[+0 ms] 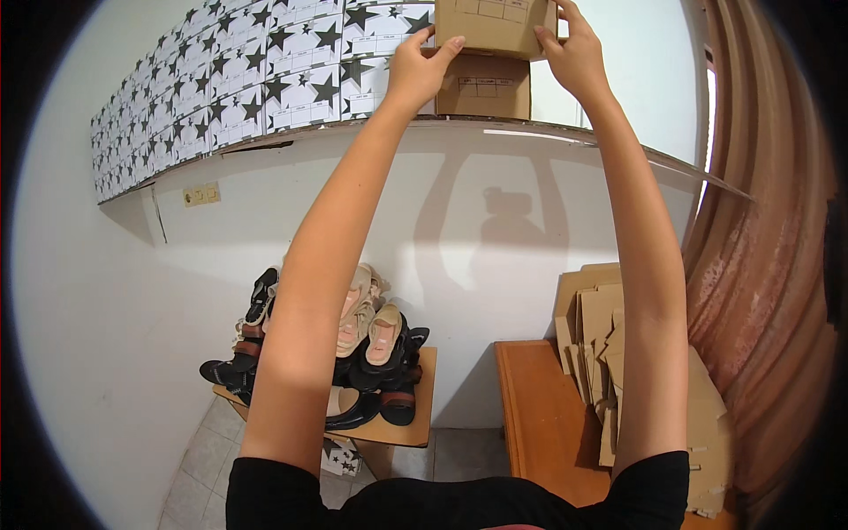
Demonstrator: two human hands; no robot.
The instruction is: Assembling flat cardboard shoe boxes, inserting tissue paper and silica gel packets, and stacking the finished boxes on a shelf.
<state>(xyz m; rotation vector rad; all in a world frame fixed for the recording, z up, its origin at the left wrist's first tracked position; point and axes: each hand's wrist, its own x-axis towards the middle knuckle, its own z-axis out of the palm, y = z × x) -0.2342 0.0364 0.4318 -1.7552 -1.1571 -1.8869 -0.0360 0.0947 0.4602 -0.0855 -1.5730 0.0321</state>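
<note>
Both my arms reach up to a high wall shelf. Between my hands is a brown cardboard box, gripped at its two sides. My left hand has its thumb on the box's front face at the lower left. On the other side my right hand presses its thumb to the front near the right edge. A second brown cardboard box stands on the shelf directly beneath the held one. Whether the two boxes touch I cannot tell. The top of the held box is cut off by the picture's edge.
White boxes with black stars fill the shelf leftward. Below, shoes and sandals are piled on a small table. At the right, flattened cardboard lies on an orange-brown wooden table, beside a brown curtain.
</note>
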